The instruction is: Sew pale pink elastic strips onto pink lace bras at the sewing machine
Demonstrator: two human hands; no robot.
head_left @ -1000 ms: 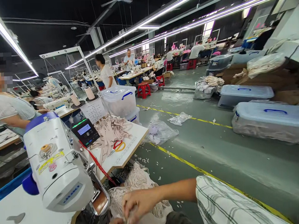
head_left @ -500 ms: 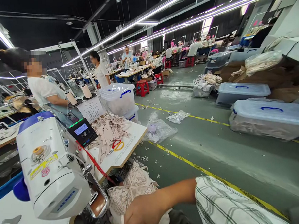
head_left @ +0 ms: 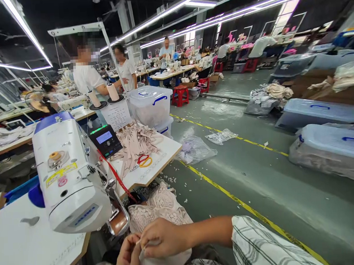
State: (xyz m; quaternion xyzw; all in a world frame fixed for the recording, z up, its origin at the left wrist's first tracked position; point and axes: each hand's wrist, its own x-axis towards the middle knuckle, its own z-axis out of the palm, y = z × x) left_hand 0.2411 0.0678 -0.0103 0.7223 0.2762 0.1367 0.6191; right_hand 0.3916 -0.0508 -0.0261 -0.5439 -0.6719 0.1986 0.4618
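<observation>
Low in the frame, my right hand (head_left: 161, 238) and my left hand (head_left: 128, 256) meet over a pale lace garment (head_left: 159, 211) that hangs beside the table edge. Both hands are closed, their fingertips pinching a small white piece of the fabric between them. My right forearm, in a plaid sleeve (head_left: 270, 245), comes in from the right. Just left of the hands stands a white sewing machine (head_left: 70, 172) with a red ribbon running down from it.
A control panel (head_left: 105, 140), a heap of beige straps (head_left: 136, 142) and red-yellow scissors (head_left: 145, 160) lie on the table. Clear lidded bins (head_left: 149, 104) stand behind it and at the right (head_left: 333, 149). Plastic bags and scraps litter the green floor. Other people stand at back tables.
My left hand has come up into view and closed against my right hand on the fabric. The view has shifted, and a person at the back left has moved rightward.
</observation>
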